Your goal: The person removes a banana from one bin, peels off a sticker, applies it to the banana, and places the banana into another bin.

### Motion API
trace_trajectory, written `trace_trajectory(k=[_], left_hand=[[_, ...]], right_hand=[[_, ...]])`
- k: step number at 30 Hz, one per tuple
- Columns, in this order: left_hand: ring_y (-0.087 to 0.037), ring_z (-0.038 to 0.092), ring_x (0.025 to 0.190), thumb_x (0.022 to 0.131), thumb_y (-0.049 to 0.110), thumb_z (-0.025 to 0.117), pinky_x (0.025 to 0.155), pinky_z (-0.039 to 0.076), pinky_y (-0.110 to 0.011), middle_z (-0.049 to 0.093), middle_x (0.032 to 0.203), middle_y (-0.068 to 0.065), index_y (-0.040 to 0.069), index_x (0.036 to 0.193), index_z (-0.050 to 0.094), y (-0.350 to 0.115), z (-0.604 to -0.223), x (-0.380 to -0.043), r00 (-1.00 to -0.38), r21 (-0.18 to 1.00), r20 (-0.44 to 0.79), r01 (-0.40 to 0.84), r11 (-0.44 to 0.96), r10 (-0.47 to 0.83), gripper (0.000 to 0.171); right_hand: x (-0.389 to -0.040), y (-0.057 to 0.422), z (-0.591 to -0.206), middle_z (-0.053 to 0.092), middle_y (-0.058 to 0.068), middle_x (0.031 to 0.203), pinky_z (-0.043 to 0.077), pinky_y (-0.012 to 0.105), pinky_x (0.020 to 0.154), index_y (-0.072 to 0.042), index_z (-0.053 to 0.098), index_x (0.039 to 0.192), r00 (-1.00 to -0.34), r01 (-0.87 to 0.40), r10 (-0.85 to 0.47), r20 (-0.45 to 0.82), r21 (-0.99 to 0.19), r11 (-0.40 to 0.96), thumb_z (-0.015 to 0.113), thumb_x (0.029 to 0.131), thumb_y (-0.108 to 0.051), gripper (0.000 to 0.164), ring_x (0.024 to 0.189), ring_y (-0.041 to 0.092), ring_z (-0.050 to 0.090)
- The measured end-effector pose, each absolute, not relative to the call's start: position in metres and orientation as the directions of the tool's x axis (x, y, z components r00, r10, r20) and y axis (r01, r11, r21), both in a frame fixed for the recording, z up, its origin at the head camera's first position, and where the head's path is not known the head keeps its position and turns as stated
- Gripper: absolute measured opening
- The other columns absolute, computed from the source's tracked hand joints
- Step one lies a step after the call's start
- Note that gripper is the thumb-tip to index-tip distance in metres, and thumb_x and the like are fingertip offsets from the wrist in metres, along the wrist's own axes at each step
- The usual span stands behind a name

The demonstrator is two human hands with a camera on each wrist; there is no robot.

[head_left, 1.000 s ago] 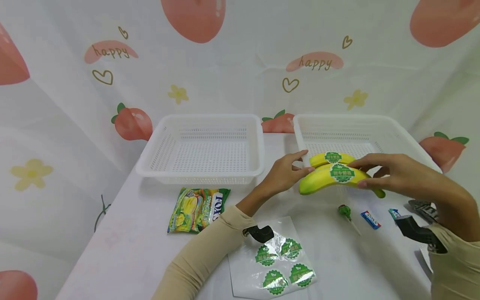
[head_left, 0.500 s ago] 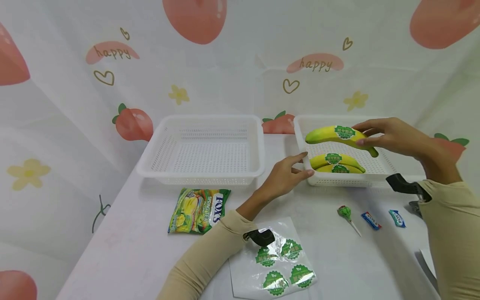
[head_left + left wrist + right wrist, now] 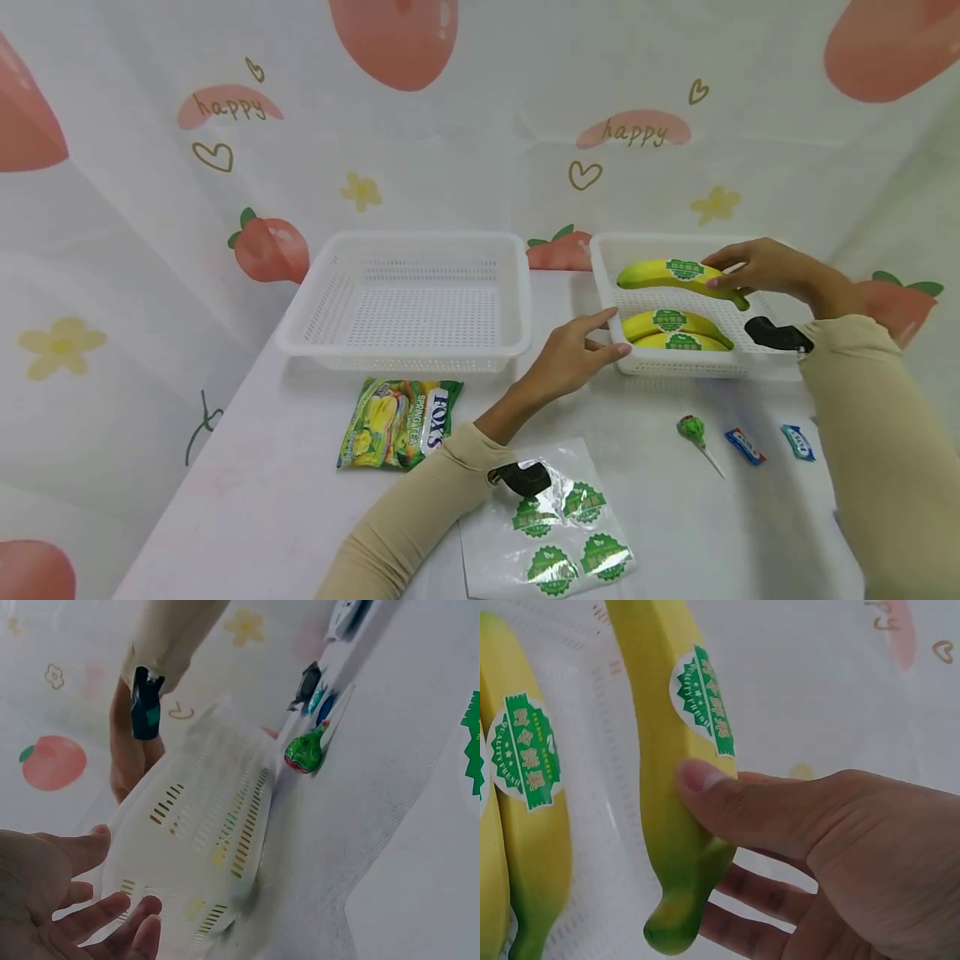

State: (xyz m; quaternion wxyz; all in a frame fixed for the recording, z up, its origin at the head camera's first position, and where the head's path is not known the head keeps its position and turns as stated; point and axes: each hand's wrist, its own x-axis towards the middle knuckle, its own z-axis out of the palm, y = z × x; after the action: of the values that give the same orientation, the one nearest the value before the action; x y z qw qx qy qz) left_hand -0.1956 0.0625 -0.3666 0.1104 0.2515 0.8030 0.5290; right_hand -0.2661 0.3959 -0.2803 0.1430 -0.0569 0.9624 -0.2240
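Note:
In the head view my right hand pinches a yellow banana near its stem, above the floor of the right white basket. A green and white round sticker is on it; the right wrist view shows the thumb on the banana's side and the fingers behind. Two more bananas with the same kind of sticker lie side by side along the basket's front wall. My left hand is at that basket's front left corner, fingers spread with the tips right at the rim. The left wrist view shows them beside its slotted wall.
A second white basket stands to the left, a FOX'S candy bag in front of it. A sheet of green stickers lies near my left forearm. A lollipop and wrapped candies lie before the right basket.
My right hand has left the front two bananas, now lying in the basket, and carried another banana up and back over it. The left hand stays at the corner.

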Motion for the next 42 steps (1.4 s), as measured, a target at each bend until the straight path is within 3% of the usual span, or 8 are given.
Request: trace_trajectory(k=[3,7,17,23,29,37,42], left_hand=[[-0.015,0.071,0.117,0.103,0.033,0.073,0.079,0.056,-0.021,0.056,0.156,-0.004,0.021,0.163,0.044,0.063,-0.367,-0.196,-0.848,0.905,0.089,0.288,0.314,0.523,0.068],[-0.014,0.071,0.116,0.102,0.033,0.073,0.078,0.056,-0.021,0.056,0.156,-0.002,0.021,0.163,0.045,0.064,-0.367,-0.196,-0.85,0.903,0.094,0.293,0.315,0.519,0.068],[-0.013,0.071,0.115,0.102,0.034,0.074,0.078,0.055,-0.02,0.057,0.154,-0.003,0.023,0.163,0.045,0.065,-0.367,-0.196,-0.851,0.9,0.089,0.291,0.324,0.518,0.068],[-0.013,0.072,0.114,0.102,0.033,0.074,0.078,0.055,-0.019,0.057,0.155,-0.003,0.024,0.163,0.044,0.066,-0.366,-0.195,-0.85,0.902,0.085,0.288,0.323,0.52,0.068],[-0.011,0.072,0.111,0.102,0.032,0.074,0.077,0.054,-0.019,0.058,0.154,-0.003,0.024,0.162,0.045,0.066,-0.365,-0.195,-0.853,0.903,0.084,0.283,0.322,0.516,0.068],[-0.014,0.071,0.116,0.104,0.033,0.071,0.08,0.056,-0.02,0.057,0.155,-0.003,0.022,0.164,0.043,0.064,-0.364,-0.193,-0.842,0.884,0.097,0.318,0.342,0.531,0.067],[-0.018,0.068,0.118,0.107,0.037,0.065,0.091,0.055,-0.023,0.054,0.156,-0.005,0.016,0.165,0.04,0.051,-0.361,-0.185,-0.8,0.775,0.161,0.465,0.429,0.578,0.066]], right_hand=[[-0.27,0.399,-0.288,0.052,0.04,0.145,0.056,0.06,0.096,0.014,0.051,0.146,-0.943,-0.048,-0.193,-0.27,-0.463,0.885,0.072,0.103,-0.026,0.063,0.11,0.041,0.069],[-0.274,0.397,-0.295,0.055,0.04,0.143,0.058,0.058,0.093,0.016,0.053,0.143,-0.933,-0.072,-0.224,-0.281,-0.465,0.883,0.072,0.103,-0.023,0.059,0.115,0.046,0.067],[-0.281,0.388,-0.303,0.049,0.043,0.146,0.055,0.062,0.097,0.016,0.05,0.145,-0.895,-0.036,-0.219,-0.388,-0.427,0.904,0.07,0.103,-0.016,0.057,0.126,0.055,0.059],[-0.284,0.385,-0.305,0.039,0.047,0.151,0.048,0.068,0.104,0.017,0.041,0.15,-0.862,0.013,-0.219,-0.457,-0.453,0.891,0.062,0.103,-0.006,0.056,0.134,0.061,0.049],[-0.283,0.385,-0.305,0.027,0.049,0.156,0.041,0.071,0.109,0.016,0.029,0.156,-0.821,0.049,-0.227,-0.524,-0.46,0.886,0.06,0.106,-0.014,0.066,0.141,0.065,0.038],[-0.261,0.378,-0.298,0.041,0.047,0.151,0.049,0.07,0.101,0.016,0.037,0.152,-0.87,-0.103,-0.285,-0.403,-0.417,0.903,0.06,0.108,-0.022,0.063,0.134,0.064,0.047],[-0.227,0.367,-0.293,0.056,0.039,0.143,0.048,0.073,0.099,0.008,0.048,0.151,-0.923,-0.187,-0.289,-0.256,-0.358,0.915,0.062,0.107,-0.032,0.06,0.13,0.06,0.054]])
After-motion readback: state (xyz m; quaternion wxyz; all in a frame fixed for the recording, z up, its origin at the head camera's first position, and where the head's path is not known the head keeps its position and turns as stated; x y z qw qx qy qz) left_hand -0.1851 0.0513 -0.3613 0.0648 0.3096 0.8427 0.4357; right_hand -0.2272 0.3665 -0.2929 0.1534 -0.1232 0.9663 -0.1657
